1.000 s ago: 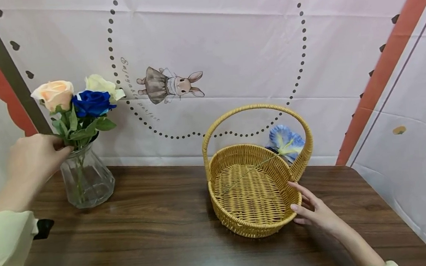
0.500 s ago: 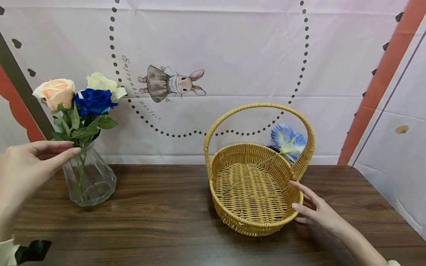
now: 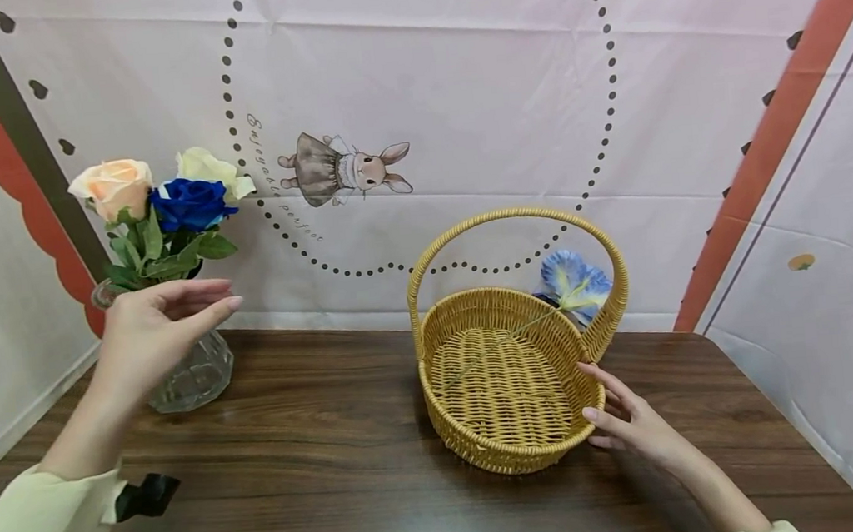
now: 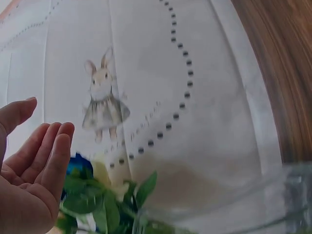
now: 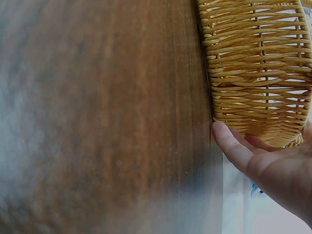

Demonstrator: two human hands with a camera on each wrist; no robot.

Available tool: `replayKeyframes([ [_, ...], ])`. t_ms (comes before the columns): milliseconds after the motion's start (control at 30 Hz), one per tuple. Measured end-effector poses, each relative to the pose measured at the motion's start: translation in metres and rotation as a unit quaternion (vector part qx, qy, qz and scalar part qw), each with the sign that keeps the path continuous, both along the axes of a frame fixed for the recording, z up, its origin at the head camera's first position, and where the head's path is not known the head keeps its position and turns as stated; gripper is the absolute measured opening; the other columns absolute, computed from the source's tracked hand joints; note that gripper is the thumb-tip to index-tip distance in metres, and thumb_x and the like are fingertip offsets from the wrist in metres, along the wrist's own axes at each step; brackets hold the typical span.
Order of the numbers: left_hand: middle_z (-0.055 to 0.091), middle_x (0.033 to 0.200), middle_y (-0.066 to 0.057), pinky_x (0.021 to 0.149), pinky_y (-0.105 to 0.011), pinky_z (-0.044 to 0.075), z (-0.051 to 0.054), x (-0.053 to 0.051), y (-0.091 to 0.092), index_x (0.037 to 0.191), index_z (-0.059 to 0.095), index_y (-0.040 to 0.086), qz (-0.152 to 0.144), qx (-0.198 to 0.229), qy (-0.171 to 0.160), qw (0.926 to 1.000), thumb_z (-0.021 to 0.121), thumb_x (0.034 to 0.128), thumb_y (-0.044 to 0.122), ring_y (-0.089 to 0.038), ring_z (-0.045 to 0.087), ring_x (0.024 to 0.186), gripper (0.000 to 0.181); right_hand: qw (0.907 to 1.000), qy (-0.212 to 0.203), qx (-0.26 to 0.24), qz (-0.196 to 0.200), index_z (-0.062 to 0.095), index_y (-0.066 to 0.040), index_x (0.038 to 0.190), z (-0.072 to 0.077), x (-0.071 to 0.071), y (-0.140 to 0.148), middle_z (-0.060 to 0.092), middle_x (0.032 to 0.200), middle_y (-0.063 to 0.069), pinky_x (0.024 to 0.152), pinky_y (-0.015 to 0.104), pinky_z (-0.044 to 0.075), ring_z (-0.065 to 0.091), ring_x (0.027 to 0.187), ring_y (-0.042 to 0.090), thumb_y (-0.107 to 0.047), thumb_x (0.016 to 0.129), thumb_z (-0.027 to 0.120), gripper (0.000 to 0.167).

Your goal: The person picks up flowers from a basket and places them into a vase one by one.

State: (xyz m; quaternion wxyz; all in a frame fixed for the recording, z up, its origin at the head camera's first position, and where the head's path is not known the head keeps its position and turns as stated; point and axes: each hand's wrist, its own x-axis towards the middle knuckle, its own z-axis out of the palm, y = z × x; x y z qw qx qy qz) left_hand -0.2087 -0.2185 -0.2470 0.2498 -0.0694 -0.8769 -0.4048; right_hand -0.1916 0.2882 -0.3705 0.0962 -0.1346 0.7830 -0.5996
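Observation:
My left hand [image 3: 154,333] hovers before the glass vase [image 3: 198,376] and holds nothing; its fingers are extended, the thumb apart from them. That hand hides part of the vase. A peach rose [image 3: 114,190], a blue rose [image 3: 192,205] and a cream rose [image 3: 206,168] with green leaves stand in the vase. My right hand [image 3: 638,429] holds the right rim of the yellow wicker basket [image 3: 447,435], thumb and index fingertips over the edge, other fingers against the outer wall. A blue flower [image 3: 574,284] leans over the basket's back right rim, its thin stem lying inside.
Both things stand on a dark brown wooden table [image 3: 323,474]. A pale cloth backdrop [image 3: 460,121] with a printed rabbit hangs directly behind. The basket's tall arched handle [image 3: 513,213] rises above its rim. The table's right edge slants beyond my right hand.
My left hand has come away from the flower stems at the vase's mouth, its fingers straightening, then moved right across the vase's front. My right hand and the basket have stayed put.

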Motion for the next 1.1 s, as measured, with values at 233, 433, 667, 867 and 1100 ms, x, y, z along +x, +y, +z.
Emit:
replayKeyframes([
  [233,0.067,0.088,0.011,0.06,-0.011,0.046,-0.004,-0.004,0.029,0.104,0.067,0.003,-0.037,0.029,0.029,0.9985,0.07,0.0801,0.029,0.007,0.059,0.072,0.036,1.0,-0.003,-0.002,0.003,0.014,-0.017,0.145,-0.001,-0.002,0.0,0.005,0.143,0.034,0.08,0.043,0.049,0.026,0.123,0.048,-0.014,0.095,0.046,0.059],
  [433,0.068,0.098,-0.013,0.063,-0.013,0.048,-0.008,-0.009,0.055,0.104,0.066,0.002,-0.078,0.05,0.033,0.9952,0.07,0.0805,0.026,0.005,0.061,0.073,0.034,1.0,-0.005,-0.002,0.004,0.014,-0.017,0.146,0.0,-0.002,0.0,0.005,0.143,0.034,0.081,0.043,0.049,0.027,0.123,0.048,-0.014,0.095,0.046,0.06],
  [667,0.068,0.1,-0.009,0.067,-0.018,0.05,-0.011,-0.014,0.086,0.104,0.067,0.006,-0.123,0.074,-0.007,0.9897,0.071,0.0788,0.031,-0.004,0.064,0.079,0.036,1.0,-0.006,-0.002,0.004,0.013,-0.017,0.146,0.0,-0.002,0.0,0.005,0.143,0.034,0.081,0.043,0.049,0.027,0.122,0.048,-0.014,0.096,0.046,0.06],
  [867,0.068,0.097,-0.009,0.066,-0.022,0.052,-0.015,-0.016,0.109,0.101,0.067,0.005,-0.159,0.099,-0.022,0.9821,0.073,0.0769,0.026,-0.012,0.065,0.079,0.032,1.0,-0.004,-0.004,0.003,0.015,-0.018,0.145,-0.001,-0.001,0.001,0.004,0.143,0.034,0.08,0.043,0.049,0.026,0.123,0.048,-0.013,0.096,0.046,0.059],
  [1100,0.069,0.094,-0.011,0.066,-0.025,0.052,-0.019,-0.014,0.131,0.101,0.067,0.003,-0.206,0.134,-0.021,0.9691,0.074,0.0759,0.018,-0.014,0.065,0.076,0.03,1.0,0.0,-0.002,0.005,0.015,-0.018,0.146,-0.001,-0.001,0.001,0.005,0.142,0.035,0.08,0.042,0.049,0.027,0.122,0.048,-0.013,0.096,0.046,0.059],
])
